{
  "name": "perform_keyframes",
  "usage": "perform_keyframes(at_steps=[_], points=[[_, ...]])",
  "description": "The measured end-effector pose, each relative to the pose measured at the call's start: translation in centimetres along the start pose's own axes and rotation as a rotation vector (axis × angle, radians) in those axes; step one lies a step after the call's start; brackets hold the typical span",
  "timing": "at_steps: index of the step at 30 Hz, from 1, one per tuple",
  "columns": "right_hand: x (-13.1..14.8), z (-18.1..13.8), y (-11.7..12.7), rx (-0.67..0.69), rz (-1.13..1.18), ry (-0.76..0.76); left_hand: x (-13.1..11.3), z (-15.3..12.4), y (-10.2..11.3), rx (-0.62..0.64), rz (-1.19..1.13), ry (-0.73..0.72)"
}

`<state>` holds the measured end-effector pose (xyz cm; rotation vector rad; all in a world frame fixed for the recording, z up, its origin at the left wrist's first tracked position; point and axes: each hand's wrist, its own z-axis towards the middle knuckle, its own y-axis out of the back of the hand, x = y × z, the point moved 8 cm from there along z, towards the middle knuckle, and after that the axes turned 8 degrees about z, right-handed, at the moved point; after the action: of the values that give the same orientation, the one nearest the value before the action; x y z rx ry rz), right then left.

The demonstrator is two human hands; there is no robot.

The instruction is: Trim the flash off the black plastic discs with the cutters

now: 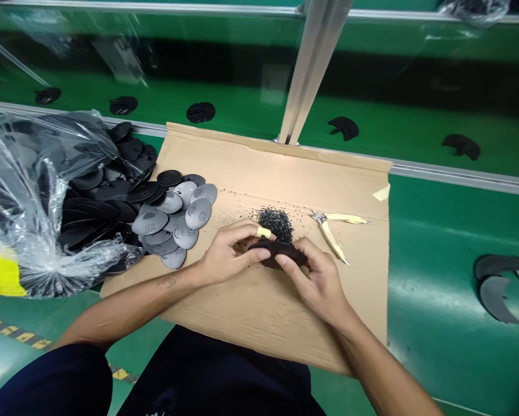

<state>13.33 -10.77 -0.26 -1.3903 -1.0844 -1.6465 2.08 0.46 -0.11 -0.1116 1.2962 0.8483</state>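
Note:
Both hands hold one dark, thin plastic piece (271,255) over the cardboard sheet (237,306). My left hand (229,251) pinches its left end, thumb on the near side; yellow tape wraps one fingertip. Gripping the right end is my right hand (322,277), its thumb pressed near the middle. Just beyond the piece lies a heap of small black bits (275,224), with more scattered around it. A pair of nippers (331,234) with pale yellow handles rests spread on the cardboard, right of the heap. The piece's far side is hidden from me.
Left on the cardboard is a pile of grey and black oval discs (185,222). Beside it, a clear plastic bag (38,179) spills more black discs. Curved dark pieces (496,297) lie on the green surface at right. A metal post (311,75) rises behind the cardboard.

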Motion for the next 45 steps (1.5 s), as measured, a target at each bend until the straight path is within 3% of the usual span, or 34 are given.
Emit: perform_keyframes(at_steps=[8,13,17,24,31,45], points=[[1.9,-0.1,-0.8,0.086,-0.124,0.306,-2.9,0.1,0.5,0.002,0.137,-0.325],[1.9,-0.4,-1.1,0.105,-0.174,0.345,-3.8,0.0,0.1,0.074,0.202,-0.428],[1.8,-0.3,-1.2,0.104,-0.246,0.35,-3.9,-0.2,0.0,0.046,0.225,-0.478],[2.3,-0.7,-1.4,0.128,-0.364,0.451,-3.7,-0.2,-0.2,0.09,0.225,-0.449],[1.8,-0.8,-1.2,0.121,-0.351,0.451,-4.1,0.0,0.2,0.106,0.194,-0.414],[2.0,-1.0,-1.3,0.154,-0.36,0.478,-4.4,-0.5,0.5,0.002,0.222,-0.477]])
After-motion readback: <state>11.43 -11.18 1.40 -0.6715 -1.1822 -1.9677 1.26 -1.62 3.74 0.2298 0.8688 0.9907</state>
